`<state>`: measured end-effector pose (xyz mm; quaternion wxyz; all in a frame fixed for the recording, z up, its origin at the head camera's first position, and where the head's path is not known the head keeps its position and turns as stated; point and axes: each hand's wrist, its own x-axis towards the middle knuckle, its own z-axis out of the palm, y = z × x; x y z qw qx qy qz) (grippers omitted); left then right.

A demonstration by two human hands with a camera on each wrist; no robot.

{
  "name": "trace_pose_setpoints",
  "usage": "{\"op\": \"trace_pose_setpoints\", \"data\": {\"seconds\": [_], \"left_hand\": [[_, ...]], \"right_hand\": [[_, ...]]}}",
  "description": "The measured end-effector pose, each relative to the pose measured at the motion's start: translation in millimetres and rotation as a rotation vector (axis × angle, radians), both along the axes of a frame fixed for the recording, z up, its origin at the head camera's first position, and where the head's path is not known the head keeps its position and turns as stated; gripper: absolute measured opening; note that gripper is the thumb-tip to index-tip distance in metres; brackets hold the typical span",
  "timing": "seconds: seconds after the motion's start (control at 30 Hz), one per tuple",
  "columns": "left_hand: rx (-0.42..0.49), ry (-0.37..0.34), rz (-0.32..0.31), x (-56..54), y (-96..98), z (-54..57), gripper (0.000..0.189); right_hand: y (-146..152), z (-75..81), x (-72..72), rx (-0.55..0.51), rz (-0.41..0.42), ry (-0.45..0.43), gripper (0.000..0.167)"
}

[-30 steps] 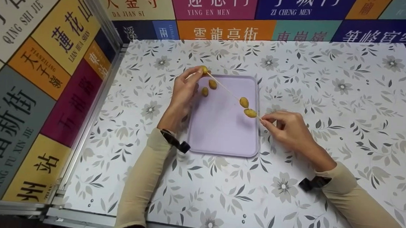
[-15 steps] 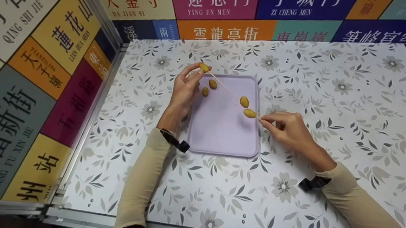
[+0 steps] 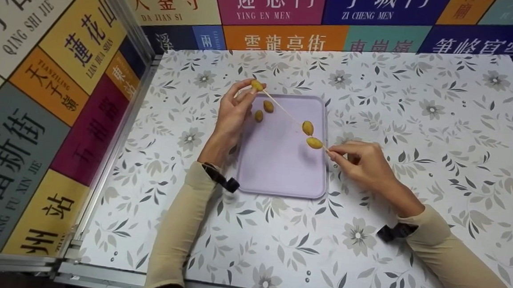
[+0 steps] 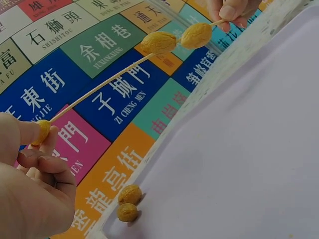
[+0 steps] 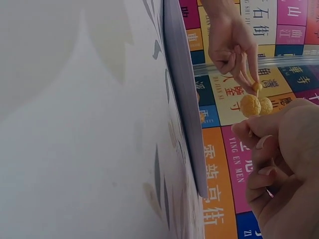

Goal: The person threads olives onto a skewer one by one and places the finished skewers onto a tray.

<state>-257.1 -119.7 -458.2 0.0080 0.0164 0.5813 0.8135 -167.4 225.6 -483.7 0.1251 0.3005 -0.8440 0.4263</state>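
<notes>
A thin wooden skewer (image 3: 283, 108) slants above a lilac tray (image 3: 281, 172). Two wrinkled yellow-brown oval fruits, one (image 3: 307, 128) just above the other (image 3: 314, 142), are threaded on it near its lower right end. My right hand (image 3: 364, 164) pinches that end between thumb and fingers. At the opposite end, my left hand (image 3: 234, 109) pinches a third such fruit (image 4: 44, 132) against the skewer; its fingers partly cover the fruit. Close to the left hand, two loose fruits, one larger (image 3: 268, 106) and one smaller (image 3: 258, 115), lie in the tray's upper left corner.
The tray sits on a table with a floral cover (image 3: 356, 257). Panels with large printed characters (image 3: 285, 41) stand along the back and left. Dark wrist straps with cameras (image 3: 397, 232) sit over both sleeves, and a metal rail runs along the near edge.
The fruit in my left hand has shifted slightly up and left, and the two threaded fruits slightly left with the skewer. Both hands keep their pinch; the loose fruits lie where they were.
</notes>
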Motion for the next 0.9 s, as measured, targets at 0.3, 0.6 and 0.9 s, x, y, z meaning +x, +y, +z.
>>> {"op": "trace_pose_setpoints", "data": {"seconds": [0.3,0.6,0.9], "left_hand": [[0.035,0.004,-0.009,-1.4,-1.1,-0.7,0.033],[-0.011,0.008,0.022,-2.7,-0.8,-2.7,0.036],[-0.057,-0.028,0.033,-1.8,-1.5,-1.5,0.04]], "right_hand": [[-1.1,1.5,1.7,-0.022,-0.005,-0.033,0.011],[-1.7,3.1,4.0,-0.051,-0.027,-0.041,0.011],[-0.8,3.4,3.9,-0.054,-0.03,-0.039,0.013]]}}
